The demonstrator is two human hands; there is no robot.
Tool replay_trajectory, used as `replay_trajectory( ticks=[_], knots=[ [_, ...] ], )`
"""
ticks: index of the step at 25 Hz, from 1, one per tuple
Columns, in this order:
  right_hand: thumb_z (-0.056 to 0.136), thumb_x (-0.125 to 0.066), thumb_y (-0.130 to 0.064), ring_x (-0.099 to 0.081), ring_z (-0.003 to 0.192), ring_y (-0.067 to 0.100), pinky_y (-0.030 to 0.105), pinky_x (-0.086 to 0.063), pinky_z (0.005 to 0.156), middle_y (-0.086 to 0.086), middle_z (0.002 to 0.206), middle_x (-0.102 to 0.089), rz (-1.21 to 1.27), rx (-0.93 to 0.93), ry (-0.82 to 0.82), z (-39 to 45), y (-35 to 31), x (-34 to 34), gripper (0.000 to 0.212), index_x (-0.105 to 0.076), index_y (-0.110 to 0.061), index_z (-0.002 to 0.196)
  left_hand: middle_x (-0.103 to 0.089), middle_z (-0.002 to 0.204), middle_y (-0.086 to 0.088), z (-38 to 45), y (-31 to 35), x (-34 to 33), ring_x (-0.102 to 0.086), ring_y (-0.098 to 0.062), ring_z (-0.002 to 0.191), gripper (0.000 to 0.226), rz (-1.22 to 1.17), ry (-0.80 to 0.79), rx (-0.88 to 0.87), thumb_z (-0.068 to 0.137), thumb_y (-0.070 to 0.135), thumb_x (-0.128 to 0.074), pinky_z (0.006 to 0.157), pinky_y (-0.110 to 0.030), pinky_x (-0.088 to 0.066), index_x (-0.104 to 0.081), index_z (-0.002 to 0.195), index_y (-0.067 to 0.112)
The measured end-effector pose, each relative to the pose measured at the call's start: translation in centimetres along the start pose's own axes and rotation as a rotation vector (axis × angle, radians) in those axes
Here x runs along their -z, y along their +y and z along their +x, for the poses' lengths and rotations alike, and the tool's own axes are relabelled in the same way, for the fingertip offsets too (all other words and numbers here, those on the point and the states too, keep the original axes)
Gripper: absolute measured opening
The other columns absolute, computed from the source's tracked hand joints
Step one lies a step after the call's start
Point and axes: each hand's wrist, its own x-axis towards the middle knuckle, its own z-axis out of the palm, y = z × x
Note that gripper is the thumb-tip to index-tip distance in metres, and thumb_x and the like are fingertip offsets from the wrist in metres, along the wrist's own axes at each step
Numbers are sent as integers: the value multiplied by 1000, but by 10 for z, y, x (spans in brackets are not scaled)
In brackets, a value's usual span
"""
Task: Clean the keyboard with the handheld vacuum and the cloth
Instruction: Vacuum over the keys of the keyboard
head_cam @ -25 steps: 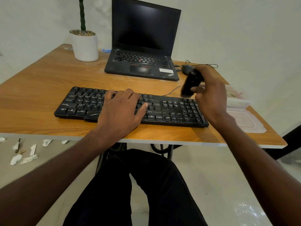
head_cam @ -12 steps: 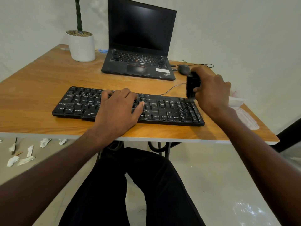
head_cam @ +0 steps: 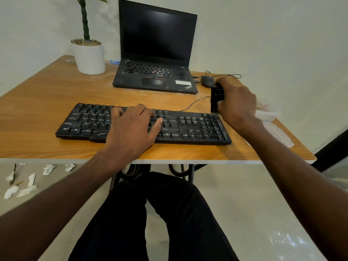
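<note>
Head view looks down on a wooden worktop (head_cam: 37, 102) where a black keyboard (head_cam: 195, 127) lies flat near the front edge, its keys marked with pale streaks. Left hand (head_cam: 131, 129) rests palm down on the middle of the keyboard, fingers (head_cam: 140, 109) straight and spread over the keys, thumb out to the right. Right hand (head_cam: 236, 102) grips a small black vacuum (head_cam: 216, 97), fingers curled round its body, holding it upright with its lower end touching or just above the keyboard's far right corner; I cannot tell which. Behind the keyboard an open laptop (head_cam: 156, 53) sits with a dark screen, a mouse (head_cam: 207, 81) just to its right and just beyond the vacuum. A white pot (head_cam: 90, 57) with a green plant stands at the far left. Clear plastic containers (head_cam: 267, 115) sit at the right edge, partly hidden by the right arm. White paper scraps (head_cam: 28, 181) lie on the floor at left. No cloth is plainly in view.
</note>
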Motion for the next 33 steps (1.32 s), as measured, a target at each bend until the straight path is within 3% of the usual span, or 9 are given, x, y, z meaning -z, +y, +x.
replay_trajectory(
  ticks=[2, 6, 10, 14, 19, 24, 28, 31, 33],
  knots=[
    [87, -69, -10, -62, 109, 42, 48, -54, 79, 17, 120, -68, -2, -45, -20, 1, 5, 6, 59, -48, -27, 139, -66, 124, 2, 0, 0, 0, -61, -20, 108, 50, 11, -1, -4, 108, 59, -36, 97, -47, -28, -66, 127, 23],
    [87, -73, -10, -64, 113, 35, 35, -47, 75, 10, 127, -68, 197, 81, -91, -4, -8, 2, 61, -49, -30, 139, -66, 125, 0, 0, 1, 1, -61, -21, 108, 51, 14, -2, -5, 108, 59, -37, 97, -47, -28, -67, 127, 22],
    [89, -66, -8, -63, 103, 44, 40, -42, 69, 18, 116, -67, -28, -109, -57, -2, 4, 7, 56, -46, -30, 137, -67, 124, 1, -1, 1, 1, -61, -21, 107, 51, 26, 2, -9, 108, 59, -37, 95, -46, -27, -67, 125, 22],
    [87, -71, -11, -66, 103, 40, 38, -46, 66, 13, 117, -70, 103, 67, -69, -8, -9, 2, 59, -46, -34, 136, -67, 123, 0, 0, 0, 1, -62, -22, 108, 52, 42, -2, -13, 107, 59, -38, 96, -48, -29, -67, 125, 21],
    [89, -66, -6, -64, 101, 41, 42, -45, 67, 17, 114, -68, -31, -73, -38, -3, -2, 5, 60, -43, -35, 137, -67, 123, 1, 0, 1, 1, -61, -21, 108, 51, 41, -2, -13, 107, 59, -37, 95, -47, -28, -68, 125, 22],
    [87, -71, -7, -66, 109, 29, 32, -47, 69, 4, 126, -67, 321, 170, -79, -7, -36, -8, 60, -48, -34, 135, -67, 123, 1, 0, 1, 1, -61, -20, 108, 51, 39, 4, -15, 108, 59, -37, 95, -45, -27, -68, 125, 22],
    [87, -67, -8, -66, 104, 37, 42, -54, 68, 11, 120, -69, 116, 12, -19, 5, -16, -6, 58, -47, -35, 135, -67, 123, 1, 0, 0, 1, -61, -20, 108, 52, 41, 12, -20, 108, 59, -37, 95, -46, -28, -68, 125, 22],
    [87, -72, -8, -65, 112, 28, 24, -46, 64, 5, 129, -67, 344, 68, -95, 5, -15, -12, 59, -49, -32, 136, -67, 123, 1, 0, 1, 1, -61, -20, 108, 52, 37, 7, -20, 108, 59, -36, 95, -45, -25, -68, 125, 22],
    [87, -73, -11, -66, 110, 27, 25, -43, 66, 3, 128, -67, 354, 96, -105, 7, -23, -16, 59, -48, -33, 136, -67, 124, 1, 0, 2, 0, -61, -21, 109, 52, 36, 9, -21, 108, 59, -37, 94, -45, -25, -68, 126, 22]
  ],
)
